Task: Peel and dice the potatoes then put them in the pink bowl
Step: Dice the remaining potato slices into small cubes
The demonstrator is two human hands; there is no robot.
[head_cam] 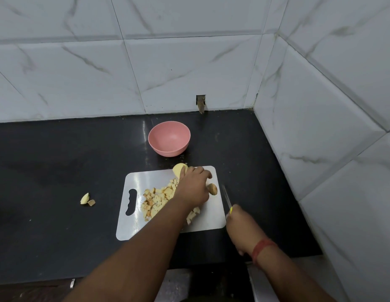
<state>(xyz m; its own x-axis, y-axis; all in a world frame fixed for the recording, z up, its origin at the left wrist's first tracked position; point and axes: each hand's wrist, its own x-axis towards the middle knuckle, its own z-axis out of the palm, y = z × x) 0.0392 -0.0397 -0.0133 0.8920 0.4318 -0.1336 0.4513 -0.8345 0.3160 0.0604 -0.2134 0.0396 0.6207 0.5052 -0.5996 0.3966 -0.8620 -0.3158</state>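
Note:
A white cutting board [207, 216] lies on the black counter with a pile of diced potato [156, 200] on it. My left hand [193, 186] reaches across the board and grips a peeled potato piece [178, 169] at the board's far edge. A small brownish potato piece [212, 189] lies just right of that hand. My right hand [240, 225] holds a knife [226, 196] by its yellow handle at the board's right edge, blade pointing away. The empty pink bowl [169, 138] stands behind the board.
Two potato scraps [87, 199] lie on the black counter [59, 166] left of the board. Tiled walls close the back and the right side. The counter's front edge runs below my arms.

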